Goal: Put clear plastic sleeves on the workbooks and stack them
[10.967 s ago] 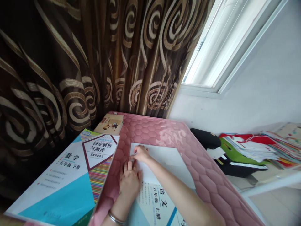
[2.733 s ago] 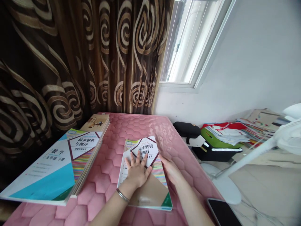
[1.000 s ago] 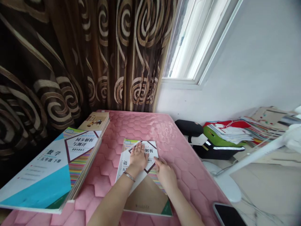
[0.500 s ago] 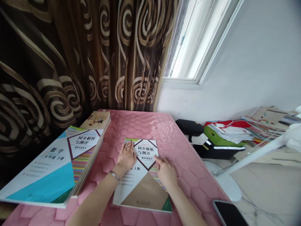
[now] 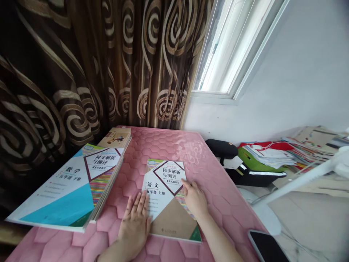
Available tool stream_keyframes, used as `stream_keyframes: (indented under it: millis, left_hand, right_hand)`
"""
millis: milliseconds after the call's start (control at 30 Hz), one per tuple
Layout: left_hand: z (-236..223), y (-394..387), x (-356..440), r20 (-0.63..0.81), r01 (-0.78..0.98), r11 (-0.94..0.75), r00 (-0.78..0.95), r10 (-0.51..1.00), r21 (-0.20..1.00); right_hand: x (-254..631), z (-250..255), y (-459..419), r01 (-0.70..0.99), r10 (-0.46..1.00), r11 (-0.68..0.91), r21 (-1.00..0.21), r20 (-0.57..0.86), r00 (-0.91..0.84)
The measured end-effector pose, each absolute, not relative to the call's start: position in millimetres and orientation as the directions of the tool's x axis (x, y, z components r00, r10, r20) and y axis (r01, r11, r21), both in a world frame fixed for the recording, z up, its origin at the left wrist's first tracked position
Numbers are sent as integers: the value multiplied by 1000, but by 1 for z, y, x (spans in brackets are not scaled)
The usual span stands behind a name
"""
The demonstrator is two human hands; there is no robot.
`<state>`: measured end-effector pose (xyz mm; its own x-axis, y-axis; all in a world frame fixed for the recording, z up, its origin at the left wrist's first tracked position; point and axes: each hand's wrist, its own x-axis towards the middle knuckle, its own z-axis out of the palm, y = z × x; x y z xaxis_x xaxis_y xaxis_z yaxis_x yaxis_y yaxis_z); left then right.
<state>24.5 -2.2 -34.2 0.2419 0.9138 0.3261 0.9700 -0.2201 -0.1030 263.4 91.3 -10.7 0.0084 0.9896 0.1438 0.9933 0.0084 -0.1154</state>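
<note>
A workbook [image 5: 169, 216] with a white and brown cover lies closed and flat on the pink cloth, its Chinese title facing me. Along its lower left edge rests my left hand [image 5: 135, 220], palm down, with fingers stretched out and partly over the cover. My right hand [image 5: 195, 198] touches the right edge near the middle, index finger extended onto the cover; neither hand lifts the book. To the left is a stack of workbooks [image 5: 62, 189], topped by one with a white and blue cover.
Brown books [image 5: 116, 137] sit behind the stack, by the patterned curtain [image 5: 131, 65]. A phone [image 5: 267, 245] lies at the right edge of the pink padded cloth [image 5: 147, 142]. Beyond that edge are a white lamp [image 5: 294, 182], a black case [image 5: 221, 149] and piled papers [image 5: 261, 156].
My left hand has slid from the workbook's upper left down to its lower left edge, uncovering more of the title. My right hand stays at the right edge. The view has shifted slightly.
</note>
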Motion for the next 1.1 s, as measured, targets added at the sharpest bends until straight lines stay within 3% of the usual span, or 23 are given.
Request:
stream_keyframes:
  millis: [100,233,367,467,567,667,767,867,933,1000,1100]
  left_hand:
    - [-25,-2,64,200,979,-198,202,959,-42]
    - [-8,-6,133,71,824,-549,545,836,138]
    - [-6,-10,147,49,805,-558,561,826,199]
    - [-15,-8,112,113,845,-508,495,861,165]
    - [-24,-3,69,164,944,-321,305,938,79]
    - [-32,0,43,247,957,-289,276,929,18]
    - [-39,1,39,298,957,-291,280,913,-8]
    - [-47,2,43,323,954,-299,290,901,-21]
    - [-52,3,43,345,952,-304,294,891,-25]
    - [-55,4,41,369,951,-308,295,881,-25]
    - [-57,5,39,401,948,-319,301,865,-23]
  right_hand:
    - [263,-11,92,993,988,8,-122,155,11]
    - [264,-12,92,991,983,27,-132,183,-2]
    - [265,-13,92,991,986,31,-130,166,-10]
    - [266,-12,92,991,988,39,-128,154,-19]
    - [266,-7,92,993,990,38,-108,137,-23]
    - [260,2,87,997,989,47,-58,146,-38]
    - [243,8,77,959,958,265,-100,144,-250]
    - [222,6,75,792,813,579,-193,71,-577]
    - [215,3,87,718,738,657,-231,4,-675]
    - [219,2,113,752,764,616,-233,-53,-643]
    - [238,3,157,886,887,429,-177,-101,-450]
